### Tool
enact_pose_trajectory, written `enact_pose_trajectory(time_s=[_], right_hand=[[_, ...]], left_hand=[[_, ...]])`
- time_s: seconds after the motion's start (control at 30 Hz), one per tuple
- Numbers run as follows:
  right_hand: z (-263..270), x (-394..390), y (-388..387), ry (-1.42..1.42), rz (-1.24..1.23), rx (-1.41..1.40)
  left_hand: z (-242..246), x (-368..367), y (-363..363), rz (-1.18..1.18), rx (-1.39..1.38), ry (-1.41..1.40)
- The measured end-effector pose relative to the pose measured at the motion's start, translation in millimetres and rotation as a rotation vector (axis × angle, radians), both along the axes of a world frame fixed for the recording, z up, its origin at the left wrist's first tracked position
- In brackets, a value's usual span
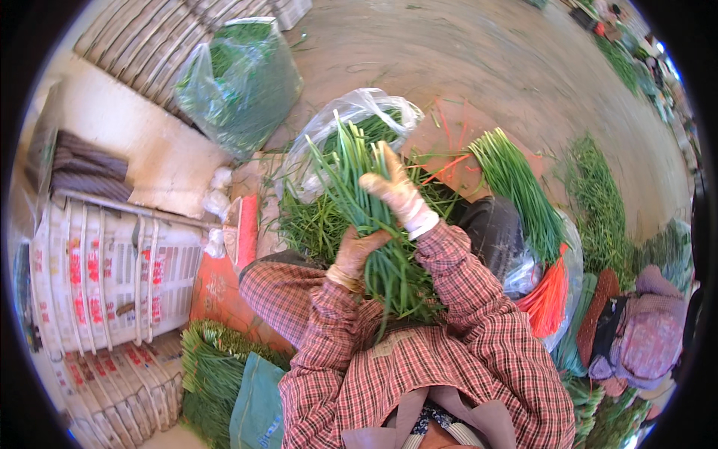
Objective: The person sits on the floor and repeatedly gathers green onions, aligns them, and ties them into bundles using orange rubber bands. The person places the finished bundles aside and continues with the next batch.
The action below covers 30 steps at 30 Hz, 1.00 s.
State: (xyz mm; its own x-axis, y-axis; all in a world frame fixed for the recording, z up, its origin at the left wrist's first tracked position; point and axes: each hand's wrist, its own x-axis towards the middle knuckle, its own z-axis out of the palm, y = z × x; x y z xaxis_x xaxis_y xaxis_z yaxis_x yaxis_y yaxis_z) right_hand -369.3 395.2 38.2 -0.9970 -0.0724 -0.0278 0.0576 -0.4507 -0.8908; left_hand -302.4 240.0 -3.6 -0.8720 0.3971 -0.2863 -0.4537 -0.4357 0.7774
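A loose bunch of long green stalks, like garlic chives (pixel 359 185), with pale ends pointing away from me, is held over my lap. My left hand (pixel 358 252), in a stained thin glove, is closed around the leafy middle of the bunch. Against its upper right side lies my right hand (pixel 401 193), gloved, fingers extended and thumb apart; whether it grips any stalks is unclear. Loose green leaves (pixel 314 224) lie beneath. A neater chive bundle (pixel 519 191) rests on my knee at the right, beside a hank of red-orange ties (pixel 548 303).
Beyond my hands stands an open clear plastic bag (pixel 305 163) of greens, with a fuller bag (pixel 247 95) at upper left. White plastic crates (pixel 118 275) stand at left. Stacked chives (pixel 210 381) sit at lower left. A chive heap (pixel 597 207) and a person (pixel 650 331) are at right.
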Motion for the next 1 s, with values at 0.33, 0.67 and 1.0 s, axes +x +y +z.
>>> enact_pose_trajectory(time_s=[0.33, 0.67, 1.0], right_hand=[[-66.5, -4.3, -23.4, -0.128, -0.056, -0.376], [-65.4, -3.7, -9.4, -0.14, -0.054, -0.358], [-34.0, 16.1, -1.0, -0.089, 0.034, -0.403]], left_hand=[[35.0, -69.3, -47.8, -0.474, -0.887, 0.208], [53.2, -61.7, -24.1, -0.615, -0.865, 0.08], [81.4, -58.8, -61.0, 0.076, -0.407, 0.601]])
